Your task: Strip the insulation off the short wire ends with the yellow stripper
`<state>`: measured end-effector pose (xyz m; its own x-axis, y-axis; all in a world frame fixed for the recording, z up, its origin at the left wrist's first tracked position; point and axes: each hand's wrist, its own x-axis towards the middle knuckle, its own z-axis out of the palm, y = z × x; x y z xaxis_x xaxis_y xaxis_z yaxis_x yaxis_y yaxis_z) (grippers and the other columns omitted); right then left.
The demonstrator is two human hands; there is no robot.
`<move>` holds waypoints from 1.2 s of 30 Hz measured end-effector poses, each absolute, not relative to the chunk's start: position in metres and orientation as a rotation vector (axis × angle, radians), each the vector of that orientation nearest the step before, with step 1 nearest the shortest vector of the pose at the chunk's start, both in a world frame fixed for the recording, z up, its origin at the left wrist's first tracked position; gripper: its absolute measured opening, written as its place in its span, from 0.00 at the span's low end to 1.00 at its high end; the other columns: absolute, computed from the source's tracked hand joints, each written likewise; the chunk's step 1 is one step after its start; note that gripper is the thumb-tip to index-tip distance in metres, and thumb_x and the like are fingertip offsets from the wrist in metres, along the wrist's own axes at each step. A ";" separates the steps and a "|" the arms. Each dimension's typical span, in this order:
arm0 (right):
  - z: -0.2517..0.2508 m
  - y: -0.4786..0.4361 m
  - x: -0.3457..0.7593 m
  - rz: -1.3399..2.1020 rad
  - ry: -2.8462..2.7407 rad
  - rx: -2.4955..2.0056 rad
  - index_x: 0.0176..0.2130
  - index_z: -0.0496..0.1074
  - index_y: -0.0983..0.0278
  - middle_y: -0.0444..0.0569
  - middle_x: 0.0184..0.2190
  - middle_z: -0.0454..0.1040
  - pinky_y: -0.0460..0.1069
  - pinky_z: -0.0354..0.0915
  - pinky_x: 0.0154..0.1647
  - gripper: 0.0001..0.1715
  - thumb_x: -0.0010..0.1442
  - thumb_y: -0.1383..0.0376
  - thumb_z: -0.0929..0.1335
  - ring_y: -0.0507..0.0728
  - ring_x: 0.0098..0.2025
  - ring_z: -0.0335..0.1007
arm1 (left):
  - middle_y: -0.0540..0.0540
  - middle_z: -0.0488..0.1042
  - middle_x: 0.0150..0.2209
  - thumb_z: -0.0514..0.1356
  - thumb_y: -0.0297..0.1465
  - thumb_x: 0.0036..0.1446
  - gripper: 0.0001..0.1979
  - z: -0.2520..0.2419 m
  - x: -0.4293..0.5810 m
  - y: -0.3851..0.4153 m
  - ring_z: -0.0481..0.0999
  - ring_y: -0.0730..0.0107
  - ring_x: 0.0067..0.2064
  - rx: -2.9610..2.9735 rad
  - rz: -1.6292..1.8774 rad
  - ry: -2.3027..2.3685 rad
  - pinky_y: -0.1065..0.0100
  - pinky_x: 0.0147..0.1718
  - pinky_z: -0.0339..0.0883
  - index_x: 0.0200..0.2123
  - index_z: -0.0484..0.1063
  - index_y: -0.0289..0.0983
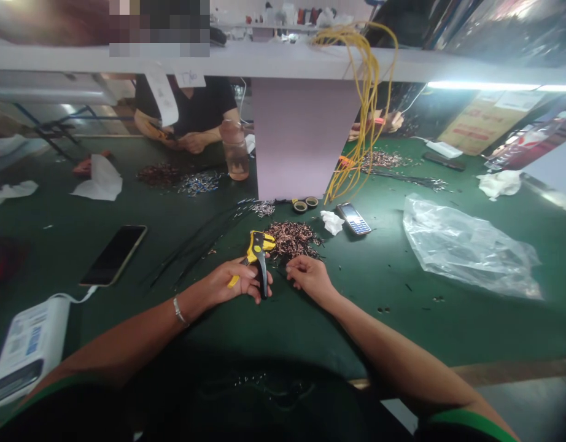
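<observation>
Dark shirt (246, 405) with green-trimmed sleeves fills the bottom of the view, and both bare forearms reach forward from it over a green-topped desk (425, 325). A silver bracelet (178, 310) circles the left wrist. The left hand (230, 283) has its fingers (248, 276) closed around the handles of a yellow-and-black wire stripper (259, 252), which stands nearly upright and shows no readable brand. The right hand (310, 279) is just beside it, its fingers (294, 265) curled into a narrow pinch; whether they hold anything thin, I cannot tell. A pile of copper-tipped wire offcuts (292, 239) lies directly ahead of both hands, with loose black wires (195, 245) fanned out to the left.

At the left edge, a white power bank (29, 350) carries a QR-code label, its small print unreadable. A keypad phone (353, 218) has a lit screen, with nothing legible at this size. Handwritten paper tags (162, 95) hang from a white shelf (283, 61), and a cardboard sign (480, 126) shows blurred red lettering. Across the desk, a co-worker (186, 104) in black has both hands together near a water bottle (234, 150).
</observation>
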<state>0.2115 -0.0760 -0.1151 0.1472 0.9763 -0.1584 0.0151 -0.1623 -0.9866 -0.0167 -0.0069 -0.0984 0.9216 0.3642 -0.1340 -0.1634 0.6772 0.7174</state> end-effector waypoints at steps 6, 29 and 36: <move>-0.115 -0.076 0.212 1.191 -1.060 -1.407 0.27 0.73 0.62 0.41 0.18 0.75 0.44 0.63 0.14 0.10 0.46 0.59 0.72 0.48 0.14 0.62 | 0.35 0.80 0.47 0.60 0.24 0.56 0.26 -0.100 -0.018 -0.006 0.83 0.46 0.45 0.769 0.301 0.267 0.58 0.36 0.76 0.58 0.61 0.37; -0.115 -0.076 0.213 1.215 -1.037 -1.392 0.28 0.73 0.62 0.40 0.18 0.74 0.43 0.63 0.14 0.10 0.46 0.59 0.72 0.48 0.14 0.63 | 0.36 0.80 0.46 0.63 0.25 0.55 0.13 -0.091 -0.016 -0.010 0.83 0.50 0.43 0.767 0.304 0.287 0.61 0.35 0.77 0.46 0.72 0.33; -0.114 -0.077 0.211 1.183 -1.031 -1.406 0.28 0.73 0.62 0.40 0.18 0.74 0.43 0.62 0.14 0.11 0.46 0.58 0.73 0.48 0.14 0.62 | 0.35 0.79 0.47 0.63 0.28 0.55 0.15 -0.092 -0.017 -0.012 0.83 0.50 0.43 0.795 0.290 0.257 0.62 0.34 0.77 0.47 0.71 0.33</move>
